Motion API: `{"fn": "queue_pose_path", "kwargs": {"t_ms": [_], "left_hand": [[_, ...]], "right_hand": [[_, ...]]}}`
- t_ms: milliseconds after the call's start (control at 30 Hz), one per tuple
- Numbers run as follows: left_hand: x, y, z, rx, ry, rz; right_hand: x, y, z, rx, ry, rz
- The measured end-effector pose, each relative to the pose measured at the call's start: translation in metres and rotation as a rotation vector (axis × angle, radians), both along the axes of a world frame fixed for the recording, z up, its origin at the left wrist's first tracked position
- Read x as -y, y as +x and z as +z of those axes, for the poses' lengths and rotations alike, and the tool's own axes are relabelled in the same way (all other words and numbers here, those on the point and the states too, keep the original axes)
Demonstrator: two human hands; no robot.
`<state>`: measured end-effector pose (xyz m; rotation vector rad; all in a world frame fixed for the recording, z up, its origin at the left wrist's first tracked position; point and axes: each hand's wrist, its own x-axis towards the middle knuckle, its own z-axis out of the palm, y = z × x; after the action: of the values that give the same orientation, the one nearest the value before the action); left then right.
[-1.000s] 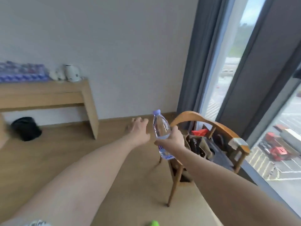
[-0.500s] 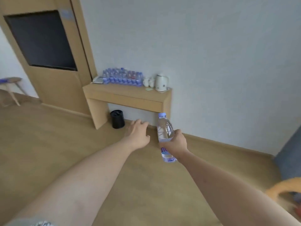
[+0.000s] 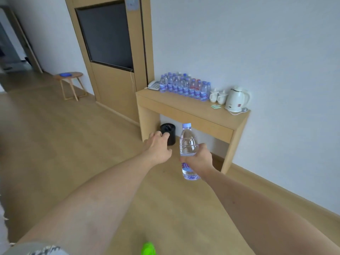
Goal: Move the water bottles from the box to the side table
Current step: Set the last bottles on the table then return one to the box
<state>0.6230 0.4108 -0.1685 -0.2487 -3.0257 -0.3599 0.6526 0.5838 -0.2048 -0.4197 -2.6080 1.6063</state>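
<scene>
Right hand (image 3: 197, 159): wrapped round the middle of a water bottle (image 3: 187, 151), held upright in the air, near the person
Left hand (image 3: 158, 146): held out beside it, fingers loosely curled, holding nothing
Side table (image 3: 184, 111): farther off against the wall, well apart from the carried bottle
Bottles on the table (image 3: 184, 87): a packed cluster at the far left, next to two cups (image 3: 218, 95) and a kettle (image 3: 236, 99)
Risk: setting this bottle into that tight row could topple its neighbours

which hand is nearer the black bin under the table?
Left. The left hand overlaps the black bin in view, empty; the right hand grips the water bottle to its right.
</scene>
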Motion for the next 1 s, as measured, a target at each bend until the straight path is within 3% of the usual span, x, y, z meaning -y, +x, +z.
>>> {"fn": "queue_pose_path", "kwargs": {"t_ms": [467, 700, 1000], "left_hand": [[0.115, -0.309, 0.005, 0.043, 0.045, 0.045], [0.135, -0.436, -0.011, 0.062, 0.063, 0.048], [0.135, -0.651, -0.012, 0.071, -0.003, 0.02]], "right_hand": [[0.104, -0.307, 0.018, -0.022, -0.025, -0.018], [0.125, -0.436, 0.003, -0.023, 0.013, -0.005], [0.124, -0.661, -0.017, -0.011, -0.079, -0.009]]}}
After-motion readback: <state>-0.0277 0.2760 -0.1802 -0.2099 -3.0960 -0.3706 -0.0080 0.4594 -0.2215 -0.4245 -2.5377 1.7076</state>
